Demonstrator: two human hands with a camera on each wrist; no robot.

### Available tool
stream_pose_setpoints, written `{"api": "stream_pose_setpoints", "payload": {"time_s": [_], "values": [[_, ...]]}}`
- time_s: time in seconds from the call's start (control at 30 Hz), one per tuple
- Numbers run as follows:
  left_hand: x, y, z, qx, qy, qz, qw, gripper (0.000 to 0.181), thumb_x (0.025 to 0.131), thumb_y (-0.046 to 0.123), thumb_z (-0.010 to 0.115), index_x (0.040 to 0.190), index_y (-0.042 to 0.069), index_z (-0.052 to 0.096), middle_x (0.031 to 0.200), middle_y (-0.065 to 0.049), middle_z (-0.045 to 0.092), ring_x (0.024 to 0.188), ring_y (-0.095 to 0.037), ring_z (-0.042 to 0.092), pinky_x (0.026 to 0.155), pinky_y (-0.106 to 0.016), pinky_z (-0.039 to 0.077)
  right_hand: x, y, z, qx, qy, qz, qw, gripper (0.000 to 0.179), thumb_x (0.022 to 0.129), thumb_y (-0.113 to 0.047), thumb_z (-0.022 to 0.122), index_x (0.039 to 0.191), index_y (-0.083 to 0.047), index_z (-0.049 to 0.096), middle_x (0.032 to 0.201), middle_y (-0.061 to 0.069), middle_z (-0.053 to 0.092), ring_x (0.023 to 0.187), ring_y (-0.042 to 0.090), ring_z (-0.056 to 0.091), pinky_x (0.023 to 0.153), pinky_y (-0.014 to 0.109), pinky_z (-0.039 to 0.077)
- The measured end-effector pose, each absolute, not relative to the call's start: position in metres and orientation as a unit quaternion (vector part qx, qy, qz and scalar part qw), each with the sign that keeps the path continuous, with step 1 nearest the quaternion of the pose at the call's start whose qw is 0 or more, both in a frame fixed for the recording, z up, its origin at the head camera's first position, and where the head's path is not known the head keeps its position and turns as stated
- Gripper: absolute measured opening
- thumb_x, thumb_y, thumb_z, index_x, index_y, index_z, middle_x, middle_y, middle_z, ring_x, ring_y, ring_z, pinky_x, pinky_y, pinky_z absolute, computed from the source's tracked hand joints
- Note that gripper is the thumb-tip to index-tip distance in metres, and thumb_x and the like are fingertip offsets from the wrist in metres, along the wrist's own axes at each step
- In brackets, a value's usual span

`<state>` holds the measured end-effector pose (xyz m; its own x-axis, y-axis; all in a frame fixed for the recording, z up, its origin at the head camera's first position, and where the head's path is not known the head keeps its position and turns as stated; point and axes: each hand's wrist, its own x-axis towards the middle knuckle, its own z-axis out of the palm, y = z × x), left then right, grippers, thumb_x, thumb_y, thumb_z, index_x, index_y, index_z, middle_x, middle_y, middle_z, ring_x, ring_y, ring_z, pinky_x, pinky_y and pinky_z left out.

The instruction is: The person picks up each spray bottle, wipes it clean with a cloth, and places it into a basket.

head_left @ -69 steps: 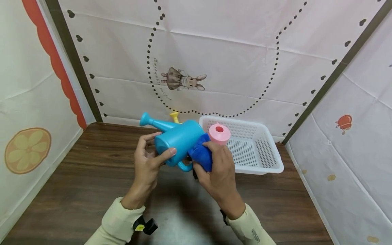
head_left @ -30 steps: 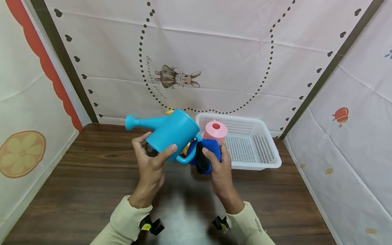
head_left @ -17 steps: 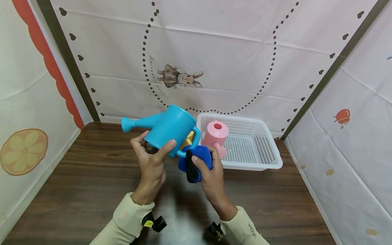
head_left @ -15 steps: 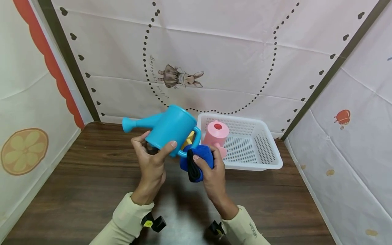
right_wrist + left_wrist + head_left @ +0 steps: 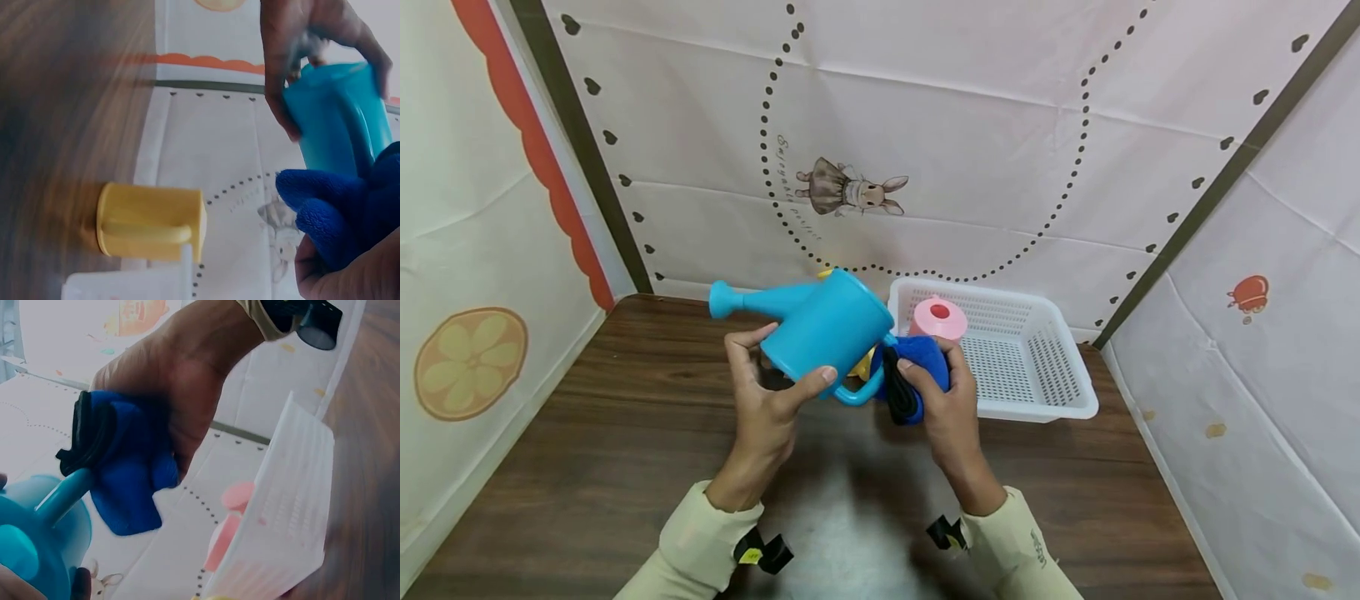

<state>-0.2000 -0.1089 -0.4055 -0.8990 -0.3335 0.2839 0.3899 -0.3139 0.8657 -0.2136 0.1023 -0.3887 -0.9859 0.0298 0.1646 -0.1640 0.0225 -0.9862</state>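
Note:
A blue watering can (image 5: 831, 325) is held tilted above the table, its spout pointing left. My left hand (image 5: 762, 417) grips it near the base, thumb on the near side. In my right hand (image 5: 951, 408) is a bunched blue cloth (image 5: 928, 358) with a black strip folded against it. The cloth lies against the can's handle (image 5: 859, 395) on the right. Between cloth and handle, the left wrist view shows the handle end meeting the cloth. A yellow watering can (image 5: 150, 215) stands upright on the table behind, mostly hidden in the head view.
A white perforated basket (image 5: 1078, 400) stands at the back right, with a pink watering can (image 5: 940, 318) at its left end. Printed cloth walls (image 5: 970, 150) enclose the brown wooden table (image 5: 587, 467) at the back and both sides.
Over the last second the cloth goes down and left along the handle, then back up and right. The blue can rises slightly and comes back down. Both hands keep their hold.

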Motion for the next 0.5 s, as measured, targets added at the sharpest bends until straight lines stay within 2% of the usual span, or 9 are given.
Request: {"api": "stream_pose_setpoints", "payload": {"time_s": [0.13, 0.23, 0.5], "values": [[-0.198, -0.116, -0.406, -0.051, -0.576, -0.788, 0.212, 0.080, 0.078, -0.011, 0.082, 0.146, 0.008, 0.045, 0.153, -0.012, 0.045, 0.138, -0.036, 0.051, 0.096, -0.034, 0.064, -0.216, 0.111, -0.385, 0.042, -0.729, 0.680, 0.061, 0.048, 0.104, -0.023, 0.077, 0.146, -0.010, 0.060, 0.153, 0.014, 0.063, 0.140, 0.037, 0.062, 0.115, 0.061, 0.059], [-0.198, -0.118, -0.406, -0.064, -0.585, -0.780, 0.210, 0.079, 0.077, -0.011, 0.082, 0.145, 0.010, 0.047, 0.153, -0.013, 0.046, 0.137, -0.037, 0.052, 0.097, -0.034, 0.063, -0.216, 0.114, -0.382, 0.039, -0.734, 0.675, 0.062, 0.048, 0.103, -0.023, 0.077, 0.147, -0.011, 0.060, 0.154, 0.014, 0.063, 0.140, 0.037, 0.061, 0.115, 0.062, 0.058], [-0.196, -0.104, -0.403, -0.020, -0.557, -0.791, 0.253, 0.077, 0.077, -0.011, 0.083, 0.143, 0.008, 0.046, 0.152, -0.017, 0.046, 0.137, -0.036, 0.052, 0.096, -0.035, 0.063, -0.211, 0.106, -0.386, 0.045, -0.715, 0.693, 0.080, 0.047, 0.104, -0.021, 0.076, 0.146, -0.009, 0.058, 0.152, 0.015, 0.062, 0.139, 0.035, 0.061, 0.114, 0.059, 0.058]]}}
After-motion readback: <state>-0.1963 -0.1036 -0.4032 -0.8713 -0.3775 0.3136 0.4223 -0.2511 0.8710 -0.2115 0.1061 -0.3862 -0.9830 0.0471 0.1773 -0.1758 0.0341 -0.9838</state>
